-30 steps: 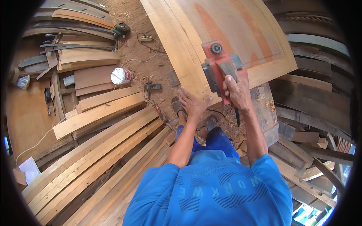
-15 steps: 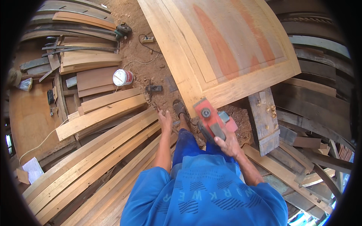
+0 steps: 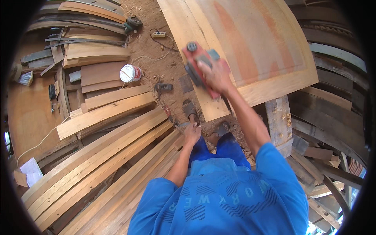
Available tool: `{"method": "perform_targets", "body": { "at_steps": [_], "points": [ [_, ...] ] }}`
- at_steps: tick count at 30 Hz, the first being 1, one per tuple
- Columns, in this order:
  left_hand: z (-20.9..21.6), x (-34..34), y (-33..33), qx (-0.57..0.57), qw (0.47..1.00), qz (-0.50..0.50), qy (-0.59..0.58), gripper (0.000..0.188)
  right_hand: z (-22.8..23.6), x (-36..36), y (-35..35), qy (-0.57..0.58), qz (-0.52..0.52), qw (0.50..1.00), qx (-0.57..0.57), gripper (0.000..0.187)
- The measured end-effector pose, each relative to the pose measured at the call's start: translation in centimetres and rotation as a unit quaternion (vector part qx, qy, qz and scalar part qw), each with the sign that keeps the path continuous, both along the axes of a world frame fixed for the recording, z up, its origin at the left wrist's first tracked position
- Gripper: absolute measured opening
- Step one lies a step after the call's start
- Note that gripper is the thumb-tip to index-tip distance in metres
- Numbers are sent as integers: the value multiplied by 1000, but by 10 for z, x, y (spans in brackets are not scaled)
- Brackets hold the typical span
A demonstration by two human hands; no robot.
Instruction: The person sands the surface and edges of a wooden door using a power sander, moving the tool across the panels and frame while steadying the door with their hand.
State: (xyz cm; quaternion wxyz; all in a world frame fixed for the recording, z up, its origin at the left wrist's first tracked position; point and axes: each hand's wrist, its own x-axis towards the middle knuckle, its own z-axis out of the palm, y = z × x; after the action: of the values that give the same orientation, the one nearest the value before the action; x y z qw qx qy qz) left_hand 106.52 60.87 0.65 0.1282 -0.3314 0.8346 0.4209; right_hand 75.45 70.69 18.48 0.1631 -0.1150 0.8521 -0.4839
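Holding tight the red electric planer (image 3: 197,53) by the top with the right grip (image 3: 215,75), likely for easy steering. On or just over the left side of the wooden door (image 3: 258,47), seemingly propped on a rough plank (image 3: 279,121). Low and well away with the left grip (image 3: 192,134), maybe for safety; cannot tell if apart or together.

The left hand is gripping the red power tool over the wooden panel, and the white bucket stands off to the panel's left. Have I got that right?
One slip: in the head view, the right hand grips the red power tool over the wooden panel; the left hand is away from it. The white bucket does stand off to the panel's left.
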Motion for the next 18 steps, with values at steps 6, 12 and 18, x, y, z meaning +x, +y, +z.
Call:
{"method": "perform_targets", "body": {
  "at_steps": [6, 12, 18],
  "points": [
    [-11, 14, -21, -1, 999, -14, 47, 37, 25, -51, -44, -160, -11, 976, -147, 44],
    [15, 8, 8, 0, 984, -175, -24, 46, -8, 57, 34, -78, 2, 995, -57, 41],
    [27, 14, 84, 165, 936, -312, -1, 59, 26, 224, 117, -156, 30, 987, -24, 59]
  ]
}}
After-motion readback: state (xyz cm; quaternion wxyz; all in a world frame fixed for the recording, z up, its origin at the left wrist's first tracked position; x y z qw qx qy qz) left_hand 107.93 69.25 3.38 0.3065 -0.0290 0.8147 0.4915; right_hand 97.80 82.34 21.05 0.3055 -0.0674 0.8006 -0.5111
